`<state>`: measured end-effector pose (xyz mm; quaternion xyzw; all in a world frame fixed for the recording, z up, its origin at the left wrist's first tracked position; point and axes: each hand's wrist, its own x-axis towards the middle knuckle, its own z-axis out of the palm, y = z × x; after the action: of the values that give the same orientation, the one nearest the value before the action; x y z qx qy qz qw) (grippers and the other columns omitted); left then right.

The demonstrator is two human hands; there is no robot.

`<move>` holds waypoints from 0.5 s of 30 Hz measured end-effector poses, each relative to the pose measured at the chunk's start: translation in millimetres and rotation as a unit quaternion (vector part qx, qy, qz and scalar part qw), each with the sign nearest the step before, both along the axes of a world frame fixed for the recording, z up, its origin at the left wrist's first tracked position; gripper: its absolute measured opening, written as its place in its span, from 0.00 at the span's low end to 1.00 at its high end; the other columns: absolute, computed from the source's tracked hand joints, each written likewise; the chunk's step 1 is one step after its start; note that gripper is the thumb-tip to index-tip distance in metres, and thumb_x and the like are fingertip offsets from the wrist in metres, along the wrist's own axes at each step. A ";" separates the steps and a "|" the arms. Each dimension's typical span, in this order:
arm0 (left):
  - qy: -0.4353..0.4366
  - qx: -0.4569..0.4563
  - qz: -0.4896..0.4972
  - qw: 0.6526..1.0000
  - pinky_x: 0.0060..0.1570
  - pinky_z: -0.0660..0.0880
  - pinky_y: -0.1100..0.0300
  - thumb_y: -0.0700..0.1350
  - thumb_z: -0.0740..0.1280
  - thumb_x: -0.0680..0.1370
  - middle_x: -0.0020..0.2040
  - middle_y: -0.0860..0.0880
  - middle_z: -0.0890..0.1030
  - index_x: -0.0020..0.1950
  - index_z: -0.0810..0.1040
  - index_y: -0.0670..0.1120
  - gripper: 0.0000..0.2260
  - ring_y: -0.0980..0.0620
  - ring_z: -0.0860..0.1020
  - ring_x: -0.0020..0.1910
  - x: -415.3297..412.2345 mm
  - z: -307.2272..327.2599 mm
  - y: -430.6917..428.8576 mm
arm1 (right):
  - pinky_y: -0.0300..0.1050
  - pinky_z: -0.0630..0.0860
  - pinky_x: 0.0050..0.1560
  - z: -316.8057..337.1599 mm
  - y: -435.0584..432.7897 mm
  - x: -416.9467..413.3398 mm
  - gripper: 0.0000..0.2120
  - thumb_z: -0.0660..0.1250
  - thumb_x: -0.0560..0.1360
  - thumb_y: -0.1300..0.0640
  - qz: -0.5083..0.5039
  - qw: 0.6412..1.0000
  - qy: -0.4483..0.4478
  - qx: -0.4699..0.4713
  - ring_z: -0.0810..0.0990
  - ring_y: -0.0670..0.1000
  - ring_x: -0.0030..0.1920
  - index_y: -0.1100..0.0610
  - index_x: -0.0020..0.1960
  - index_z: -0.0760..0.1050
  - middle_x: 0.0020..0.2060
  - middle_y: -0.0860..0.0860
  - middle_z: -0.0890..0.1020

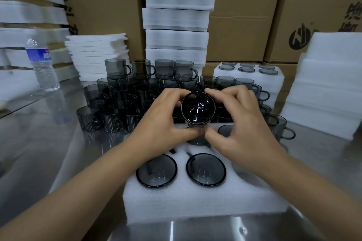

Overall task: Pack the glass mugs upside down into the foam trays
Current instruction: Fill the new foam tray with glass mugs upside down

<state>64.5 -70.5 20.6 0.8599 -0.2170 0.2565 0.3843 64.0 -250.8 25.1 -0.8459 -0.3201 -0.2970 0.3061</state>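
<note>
While L hand (162, 121) & R hand (241, 123) hold mug (197, 109), bottle label (39, 55) reads blurred.

At your far left, a clear plastic water bottle (42, 66) with a blue label stands upright on the shiny steel tabletop (39, 143). Facing you, brown cardboard boxes (241, 25) rise in stacks. The one at your right carries a black printed logo (299, 38) and characters.

A shiny steel worktop (49, 152) carries a white foam tray (195, 201) at the near middle; just beyond it stands a crowd of smoky glass mugs (121, 100), some stacked; a water bottle (42, 66) stands upright far left; foam sheets (98, 56) are piled behind the mugs; a tall foam stack (329, 88) sits at the right.
</note>
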 end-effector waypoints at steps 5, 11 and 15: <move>-0.016 0.013 -0.001 1.000 0.56 0.64 0.75 0.55 0.72 0.64 0.58 0.56 0.70 0.59 0.73 0.53 0.25 0.66 0.70 0.58 -1.4 0.7 0.1 | 0.24 0.58 0.58 0.3 -0.7 0.6 0.30 0.70 0.70 0.55 0.013 1.000 0.019 -0.005 0.66 0.44 0.57 0.53 0.71 0.67 0.53 0.44 0.69; 0.001 0.019 0.004 1.000 0.53 0.65 0.76 0.54 0.71 0.63 0.58 0.60 0.69 0.58 0.71 0.56 0.25 0.64 0.71 0.58 -1.5 1.0 0.8 | 0.23 0.55 0.61 -1.0 -0.5 1.1 0.34 0.68 0.71 0.48 0.025 0.999 0.041 -0.023 0.64 0.40 0.60 0.52 0.74 0.62 0.55 0.41 0.67; 0.001 0.022 0.000 1.000 0.51 0.64 0.77 0.52 0.71 0.63 0.58 0.61 0.68 0.59 0.71 0.55 0.25 0.63 0.71 0.58 -1.0 1.5 0.8 | 0.23 0.57 0.61 -1.3 -0.4 2.1 0.36 0.67 0.70 0.39 0.024 0.999 0.046 -0.014 0.64 0.39 0.61 0.49 0.74 0.62 0.55 0.38 0.66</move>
<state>63.5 -69.7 22.1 0.8684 -0.2220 0.2506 0.3658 66.1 -251.2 23.8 -0.8550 -0.3304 -0.2456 0.3155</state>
